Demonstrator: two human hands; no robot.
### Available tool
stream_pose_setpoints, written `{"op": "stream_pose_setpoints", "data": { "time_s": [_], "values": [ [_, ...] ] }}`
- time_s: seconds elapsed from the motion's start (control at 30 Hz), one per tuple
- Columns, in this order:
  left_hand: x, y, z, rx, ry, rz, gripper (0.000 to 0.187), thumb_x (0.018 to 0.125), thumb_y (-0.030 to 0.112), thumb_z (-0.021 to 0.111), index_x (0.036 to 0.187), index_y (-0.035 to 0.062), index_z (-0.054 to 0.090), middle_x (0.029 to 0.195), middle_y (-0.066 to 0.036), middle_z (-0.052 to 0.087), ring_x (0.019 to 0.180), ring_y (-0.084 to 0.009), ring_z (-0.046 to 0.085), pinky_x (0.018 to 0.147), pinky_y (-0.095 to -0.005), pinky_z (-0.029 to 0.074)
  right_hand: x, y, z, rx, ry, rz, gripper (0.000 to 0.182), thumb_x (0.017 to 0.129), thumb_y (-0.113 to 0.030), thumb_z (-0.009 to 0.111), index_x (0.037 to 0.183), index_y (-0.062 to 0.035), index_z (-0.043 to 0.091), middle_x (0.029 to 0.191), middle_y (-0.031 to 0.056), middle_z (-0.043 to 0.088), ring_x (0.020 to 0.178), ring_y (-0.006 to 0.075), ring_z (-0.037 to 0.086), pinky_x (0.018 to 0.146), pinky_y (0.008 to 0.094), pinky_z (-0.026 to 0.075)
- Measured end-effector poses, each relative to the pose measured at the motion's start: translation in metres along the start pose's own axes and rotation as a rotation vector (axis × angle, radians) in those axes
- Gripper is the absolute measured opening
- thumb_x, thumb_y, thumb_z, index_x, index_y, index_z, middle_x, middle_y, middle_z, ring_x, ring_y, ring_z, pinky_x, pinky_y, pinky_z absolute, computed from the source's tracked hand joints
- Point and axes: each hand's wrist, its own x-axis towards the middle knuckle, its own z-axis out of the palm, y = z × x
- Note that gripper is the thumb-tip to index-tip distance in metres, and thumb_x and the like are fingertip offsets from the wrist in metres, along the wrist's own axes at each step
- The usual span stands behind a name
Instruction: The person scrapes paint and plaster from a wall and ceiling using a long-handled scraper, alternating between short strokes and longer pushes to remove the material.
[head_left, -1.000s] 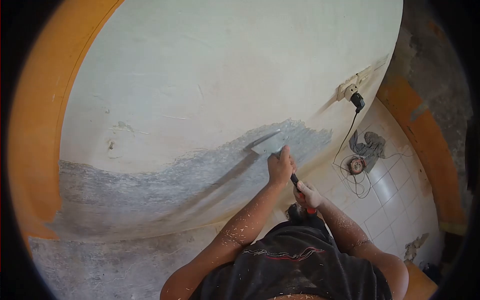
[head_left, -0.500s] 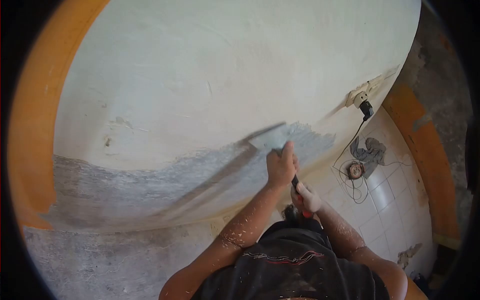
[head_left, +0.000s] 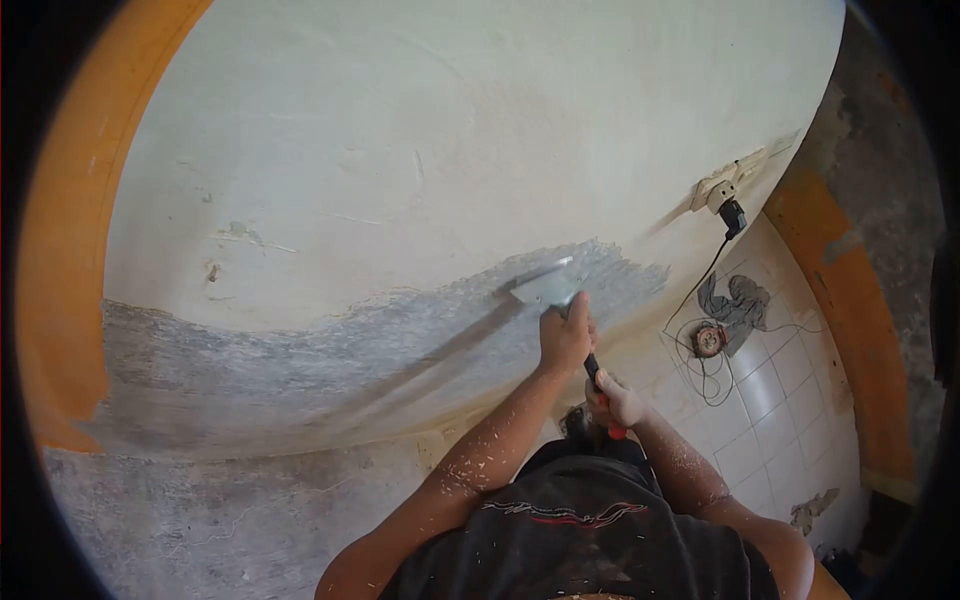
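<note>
Both hands grip one long-handled scraper (head_left: 543, 286) with a wide metal blade and a dark handle that ends in red. My left hand (head_left: 566, 336) is wrapped round the handle just below the blade, thumb pointing up along it. Farther down, my right hand (head_left: 617, 402), whitened with dust, closes round the lower handle near the red end. The blade lies at the wall (head_left: 400, 150), over a grey stripped band (head_left: 410, 335) whose ragged upper border meets the pale coating. Pale flakes cling to both forearms.
A socket (head_left: 718, 195) with a black plug (head_left: 734, 219) sits on the wall at right. Its cord runs down to a round reddish object (head_left: 709, 341) and a grey cloth (head_left: 742, 303) on the tiled floor (head_left: 775, 425). Orange borders (head_left: 70, 250) edge the wall.
The scraper blade has shifted slightly down and to the right, below the ragged coating border. My left hand moved a little down with it; both hands keep their grip.
</note>
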Motion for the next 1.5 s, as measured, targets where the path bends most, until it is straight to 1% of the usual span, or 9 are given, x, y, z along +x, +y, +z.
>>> {"op": "stream_pose_setpoints", "data": {
  "time_s": [0.27,0.47,0.7,0.87,0.93,1.0,1.07,1.27,1.5],
  "values": [
    [-0.001,0.014,0.003,-0.111,-0.110,0.020,0.038,0.087,0.028,0.052,0.060,0.0053,0.040,0.046,-0.001,0.040,0.036,-0.0105,0.041,0.034,-0.0268,0.033,0.000,-0.014,0.007,-0.013,0.012,-0.020,0.052,0.087,-0.057,0.035,0.065,-0.0104,0.039,0.049,-0.0011,0.034,0.036,0.0082,0.027,0.033,0.0230,0.023],
    [-0.002,-0.014,-0.008,-0.015,0.030,-0.047,0.036,0.087,0.027,0.051,0.061,0.0050,0.041,0.048,-0.002,0.042,0.036,-0.0115,0.041,0.034,-0.0268,0.034,-0.011,0.001,0.010,0.099,0.070,0.139,0.049,0.090,-0.053,0.033,0.065,-0.0112,0.038,0.046,-0.0026,0.031,0.034,0.0073,0.026,0.031,0.0227,0.021],
    [-0.009,0.007,-0.006,-0.124,-0.064,0.017,0.040,0.088,0.026,0.050,0.054,0.0055,0.040,0.045,-0.001,0.041,0.035,-0.0117,0.041,0.035,-0.0267,0.034,-0.003,-0.004,0.015,0.009,0.061,0.010,0.046,0.091,-0.050,0.034,0.066,-0.0111,0.039,0.047,-0.0025,0.033,0.034,0.0072,0.028,0.031,0.0232,0.022],
    [-0.008,-0.066,-0.017,0.165,-0.006,0.037,0.041,0.087,0.029,0.050,0.055,0.0029,0.048,0.044,-0.003,0.044,0.035,-0.0131,0.045,0.035,-0.0275,0.035,-0.013,0.054,-0.017,-0.044,0.127,0.000,0.046,0.091,-0.049,0.035,0.065,-0.0120,0.039,0.047,-0.0025,0.033,0.034,0.0078,0.028,0.032,0.0239,0.023],
    [-0.015,-0.054,-0.009,0.028,0.005,-0.021,0.042,0.087,0.031,0.050,0.054,0.0037,0.048,0.042,-0.001,0.043,0.035,-0.0133,0.044,0.036,-0.0278,0.035,-0.008,0.043,-0.010,-0.068,0.100,-0.057,0.046,0.091,-0.049,0.035,0.064,-0.0124,0.038,0.047,-0.0028,0.033,0.034,0.0080,0.028,0.032,0.0240,0.023],
    [-0.001,-0.023,-0.007,0.256,-0.018,0.043,0.041,0.087,0.030,0.049,0.056,0.0042,0.048,0.043,-0.001,0.042,0.034,-0.0128,0.044,0.035,-0.0275,0.034,-0.002,0.023,0.004,0.047,0.212,-0.003,0.046,0.091,-0.048,0.036,0.062,-0.0130,0.038,0.047,-0.0033,0.032,0.034,0.0084,0.027,0.033,0.0241,0.022],
    [0.008,0.015,0.006,-0.059,-0.114,0.026,0.038,0.088,0.028,0.048,0.059,0.0040,0.048,0.045,-0.001,0.043,0.034,-0.0123,0.043,0.035,-0.0271,0.034,0.004,-0.001,0.012,-0.007,0.201,-0.082,0.046,0.091,-0.048,0.036,0.061,-0.0133,0.038,0.046,-0.0035,0.032,0.034,0.0087,0.026,0.033,0.0244,0.021],
    [-0.012,-0.037,0.003,-0.020,0.044,0.030,0.037,0.089,0.026,0.048,0.059,0.0048,0.044,0.046,0.000,0.043,0.034,-0.0107,0.040,0.034,-0.0268,0.032,-0.008,0.032,-0.017,-0.112,0.161,-0.039,0.048,0.091,-0.047,0.037,0.058,-0.0128,0.037,0.046,-0.0042,0.029,0.035,0.0074,0.026,0.033,0.0240,0.021],
    [0.003,0.009,0.007,-0.154,-0.004,0.052,0.036,0.086,0.020,0.050,0.055,0.0098,0.035,0.045,0.003,0.035,0.034,-0.0081,0.033,0.033,-0.0264,0.026,0.005,-0.017,0.006,-0.098,0.140,-0.058,0.046,0.091,-0.046,0.036,0.061,-0.0113,0.036,0.047,-0.0030,0.032,0.036,0.0079,0.029,0.034,0.0241,0.021]
  ]
}}
